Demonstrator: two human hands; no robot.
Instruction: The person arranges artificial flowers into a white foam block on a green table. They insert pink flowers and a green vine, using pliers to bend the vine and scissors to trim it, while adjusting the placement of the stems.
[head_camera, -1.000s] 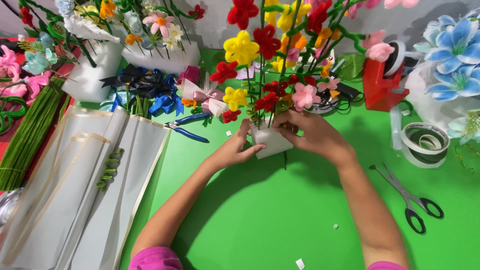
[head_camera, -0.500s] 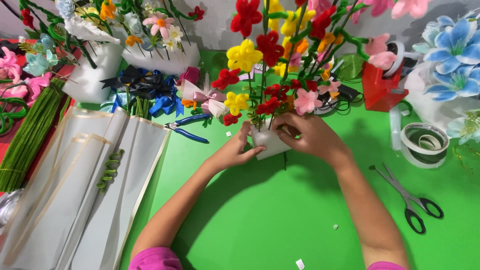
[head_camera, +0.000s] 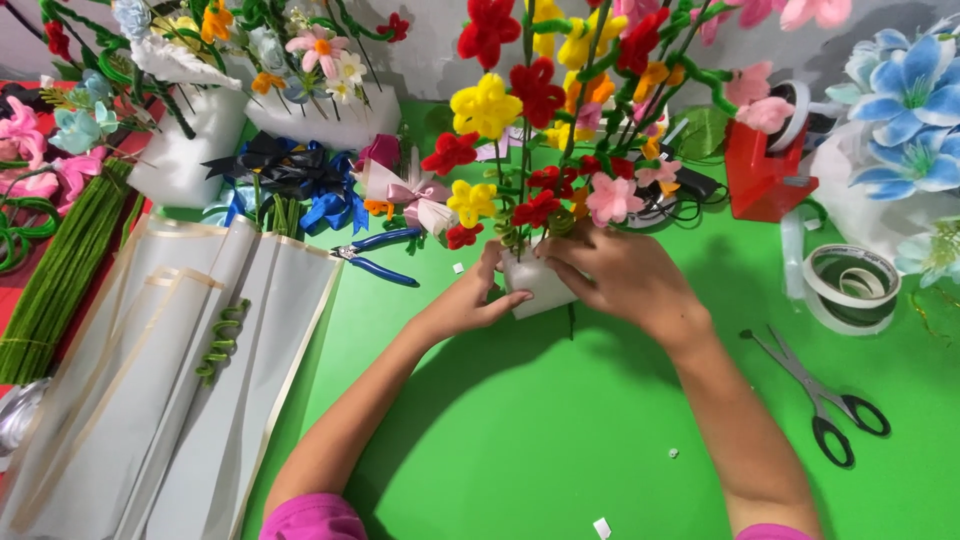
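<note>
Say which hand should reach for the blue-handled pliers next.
Left hand, probably: the blue-handled pliers lie on its side, close by, while the right hand grips the white block from the far side.

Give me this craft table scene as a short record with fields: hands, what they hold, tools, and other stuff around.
left hand: grips the left side of the white block
right hand: covers the block's top and right side
in the block: upright stems with red, yellow and pink flowers
tools: blue-handled pliers left of the hands; scissors to the right
surface: green table
also: tape rolls, white sheets
</note>
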